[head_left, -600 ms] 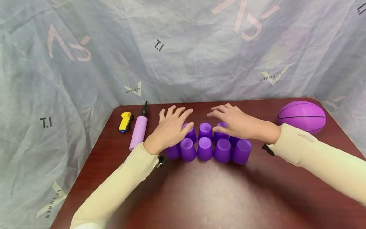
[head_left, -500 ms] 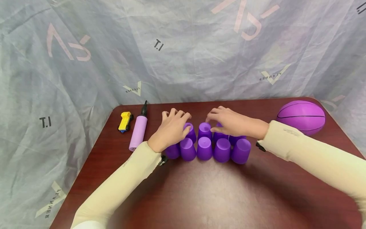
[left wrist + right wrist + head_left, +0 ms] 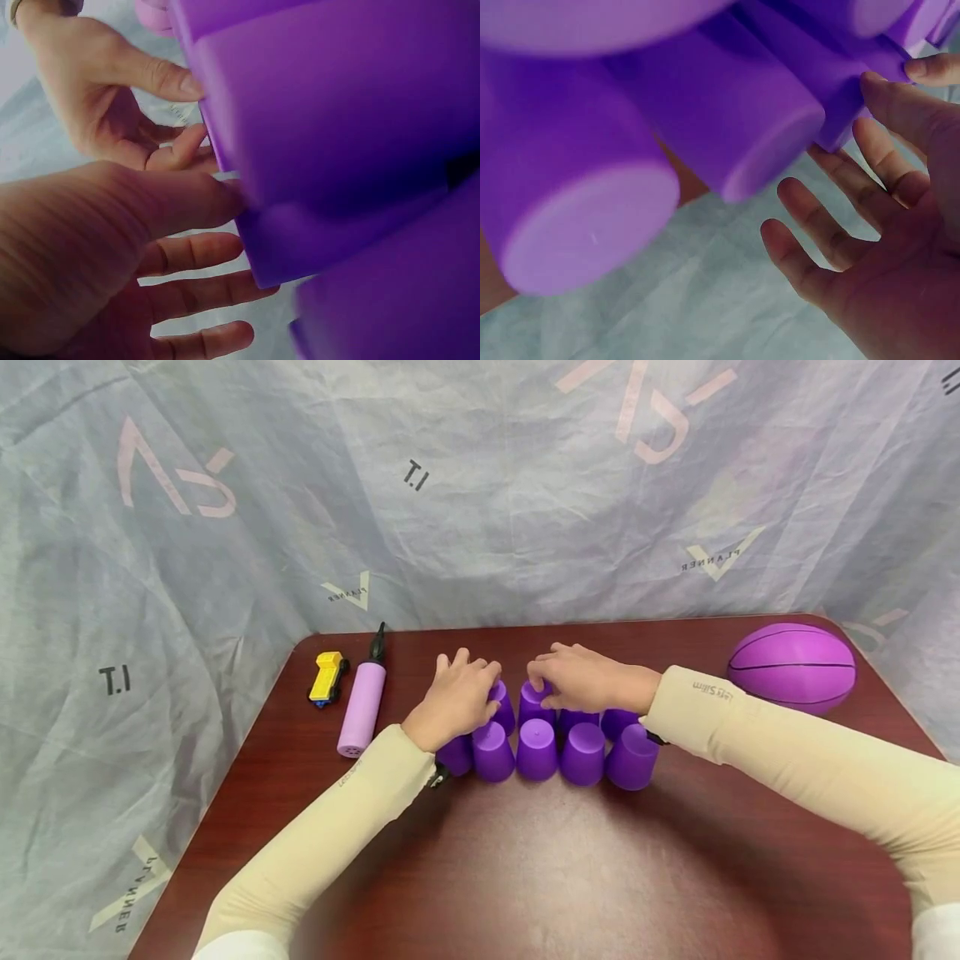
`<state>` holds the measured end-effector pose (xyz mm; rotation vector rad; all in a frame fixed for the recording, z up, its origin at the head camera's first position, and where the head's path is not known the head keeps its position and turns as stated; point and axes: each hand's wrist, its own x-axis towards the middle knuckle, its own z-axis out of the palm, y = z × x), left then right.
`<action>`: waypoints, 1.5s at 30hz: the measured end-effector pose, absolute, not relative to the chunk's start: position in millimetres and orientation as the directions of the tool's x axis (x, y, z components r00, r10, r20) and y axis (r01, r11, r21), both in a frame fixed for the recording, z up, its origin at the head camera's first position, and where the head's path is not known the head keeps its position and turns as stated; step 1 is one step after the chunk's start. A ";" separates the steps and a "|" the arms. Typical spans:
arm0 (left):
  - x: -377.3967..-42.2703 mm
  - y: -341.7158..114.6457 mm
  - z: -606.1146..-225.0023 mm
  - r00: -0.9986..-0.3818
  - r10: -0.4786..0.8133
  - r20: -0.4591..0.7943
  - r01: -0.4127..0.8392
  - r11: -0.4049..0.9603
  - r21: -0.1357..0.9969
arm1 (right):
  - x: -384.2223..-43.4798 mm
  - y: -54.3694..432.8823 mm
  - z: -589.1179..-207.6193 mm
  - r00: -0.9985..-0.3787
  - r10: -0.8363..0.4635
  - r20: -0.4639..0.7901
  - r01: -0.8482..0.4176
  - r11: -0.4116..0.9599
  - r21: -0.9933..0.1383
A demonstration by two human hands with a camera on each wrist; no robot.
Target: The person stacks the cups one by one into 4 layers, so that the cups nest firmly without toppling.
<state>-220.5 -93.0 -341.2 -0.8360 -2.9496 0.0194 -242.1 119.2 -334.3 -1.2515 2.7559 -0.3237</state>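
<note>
Head view: 1 back-row purple cup (image 3: 505, 710) is reached from above by the left hand (image 3: 455, 700), its neighbouring purple cup (image 3: 530, 707) by the right hand (image 3: 583, 682), both upside down, axes vertical. Left wrist: fingers (image 3: 201, 291) pretty spread. Right wrist: spread too, no real squeeze seen.

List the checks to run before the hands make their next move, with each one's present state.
1. Left hand at a back-row cup: ok.
2. Right hand at the neighbouring cup: ok.
3. Firm grip on either: cannot tell.
4. Front-row cups upside down: ok.
5. Head view of back row unobstructed: not ok, hands partly cover it.
6. Pump clear of both hands: ok.
</note>
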 end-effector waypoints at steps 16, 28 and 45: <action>-303.0 -77.4 -317.4 -0.884 0.458 -0.091 0.456 0.889 0.040 | -305.3 122.2 -317.9 -0.803 -0.596 0.022 -0.580 0.773 -0.256; -310.1 -73.3 -323.9 -0.890 0.439 -0.125 0.439 0.898 0.028 | -315.2 118.7 -330.5 -0.830 -0.556 -0.040 -0.529 0.808 -0.261; -235.1 -163.1 -326.1 -0.801 0.576 0.163 0.598 0.764 0.242 | -239.0 177.7 -332.1 -0.678 -0.721 0.145 -0.725 0.623 -0.294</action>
